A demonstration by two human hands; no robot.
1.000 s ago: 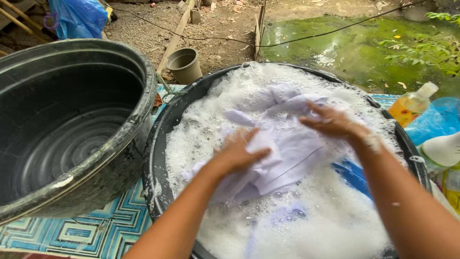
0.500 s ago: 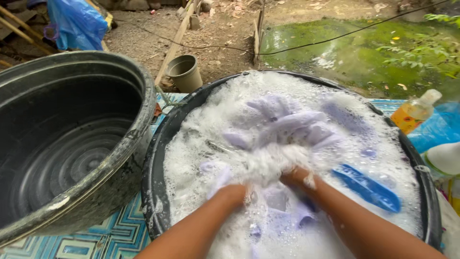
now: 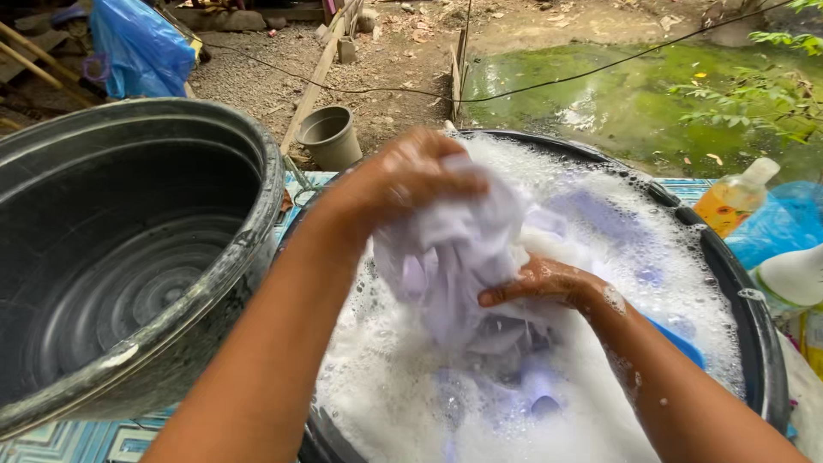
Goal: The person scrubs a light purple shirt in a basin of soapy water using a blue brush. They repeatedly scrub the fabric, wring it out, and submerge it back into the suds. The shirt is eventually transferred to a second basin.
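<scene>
Outdoors, on bare dirt beside a green, algae-covered pool (image 3: 634, 94), two black tubs sit on a patterned mat (image 3: 77, 441). The left tub (image 3: 129, 257) holds no water that shows; the right tub (image 3: 746, 343) brims with suds. A small grey pot (image 3: 330, 135) stands beyond them, and an orange bottle (image 3: 733, 199) and a white bottle (image 3: 793, 276) stand at the right.

In the head view, the left hand (image 3: 407, 176) is clenched around the top of a wet white cloth (image 3: 459, 257), lifting it above the foam. The right hand (image 3: 540, 283) grips the cloth lower down, fingers closed on the bunched fabric.

This looks like the scrubbing step of hand washing: the next move seems to call for rubbing the two gripped parts together. The cloth hangs bunched, its long axis roughly vertical, upper end in the left fist, lower end trailing into the suds.
</scene>
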